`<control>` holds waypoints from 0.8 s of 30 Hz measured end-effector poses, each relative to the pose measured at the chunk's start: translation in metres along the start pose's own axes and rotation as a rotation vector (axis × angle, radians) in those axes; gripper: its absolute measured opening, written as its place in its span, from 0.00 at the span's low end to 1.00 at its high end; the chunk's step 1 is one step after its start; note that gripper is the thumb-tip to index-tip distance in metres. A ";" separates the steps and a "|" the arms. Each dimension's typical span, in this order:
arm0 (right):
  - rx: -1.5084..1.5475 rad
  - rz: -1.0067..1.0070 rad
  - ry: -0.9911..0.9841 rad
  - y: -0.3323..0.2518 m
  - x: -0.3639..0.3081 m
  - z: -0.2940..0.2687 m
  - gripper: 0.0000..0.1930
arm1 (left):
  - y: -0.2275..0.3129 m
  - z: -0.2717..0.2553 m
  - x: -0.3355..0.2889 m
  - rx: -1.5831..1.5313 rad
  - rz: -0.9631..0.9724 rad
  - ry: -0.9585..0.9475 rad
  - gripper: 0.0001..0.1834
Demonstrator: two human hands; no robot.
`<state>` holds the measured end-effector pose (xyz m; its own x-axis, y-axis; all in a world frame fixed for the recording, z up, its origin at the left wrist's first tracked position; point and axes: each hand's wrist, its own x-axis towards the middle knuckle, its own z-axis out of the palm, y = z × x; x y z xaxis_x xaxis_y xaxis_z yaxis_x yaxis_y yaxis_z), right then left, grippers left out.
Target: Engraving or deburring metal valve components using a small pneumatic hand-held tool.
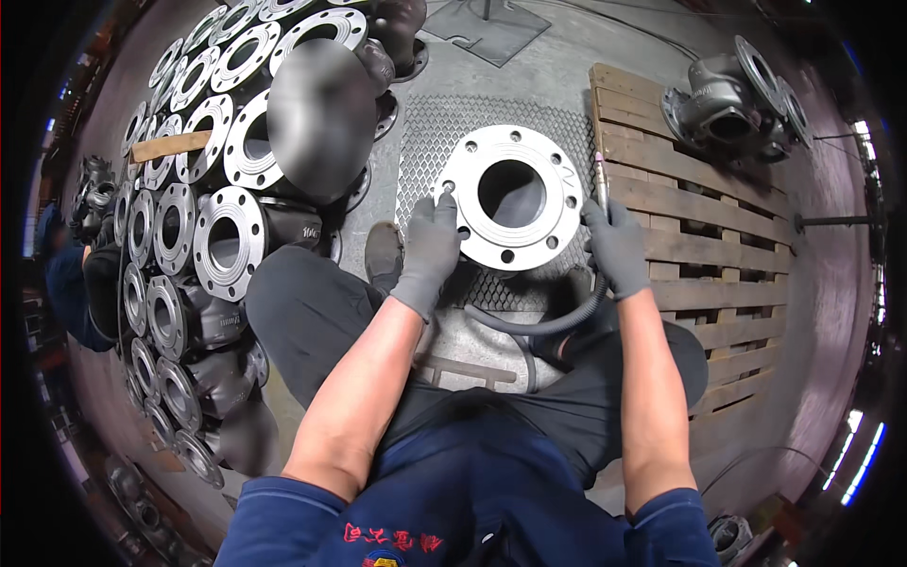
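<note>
A metal valve body [564,219] stands in front of me, its round machined flange facing up with a wide bore and several bolt holes. My left hand [430,248], in a grey glove, is closed on the flange's left edge, with a fingertip by a bolt hole. At the opposite edge my gloved right hand [619,250] is wrapped round a slim air grinder [602,181] with a pinkish tip pointing away from me. A dark ribbed hose [557,324] runs from below that hand and curves under the flange. What lies beneath the flange is mostly hidden.
Rows of similar flanged valve bodies [227,244] are stacked on the left, with a wooden strip [170,146] across some. A wooden pallet [699,241] lies at the right, bearing another casting [727,109]. Diamond-patterned mat [425,142] covers the floor ahead.
</note>
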<state>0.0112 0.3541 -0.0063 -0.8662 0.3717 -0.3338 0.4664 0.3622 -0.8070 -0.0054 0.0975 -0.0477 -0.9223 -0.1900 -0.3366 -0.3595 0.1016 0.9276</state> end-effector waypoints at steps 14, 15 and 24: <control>-0.074 -0.298 -0.017 0.003 0.009 0.054 0.20 | 0.049 -0.022 -0.041 0.734 0.778 -0.297 0.49; -0.085 -0.301 -0.054 -0.007 0.002 0.063 0.19 | 0.050 -0.020 -0.046 0.768 0.757 -0.346 0.55; 0.040 -0.328 -0.349 -0.047 -0.031 0.074 0.24 | -0.010 -0.098 -0.029 1.014 0.484 -0.095 0.56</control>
<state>0.0026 0.2622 0.0061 -0.9780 -0.0686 -0.1969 0.1575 0.3764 -0.9130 0.0389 0.0065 -0.0312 -0.9874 0.1556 -0.0289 0.1294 0.8990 0.4185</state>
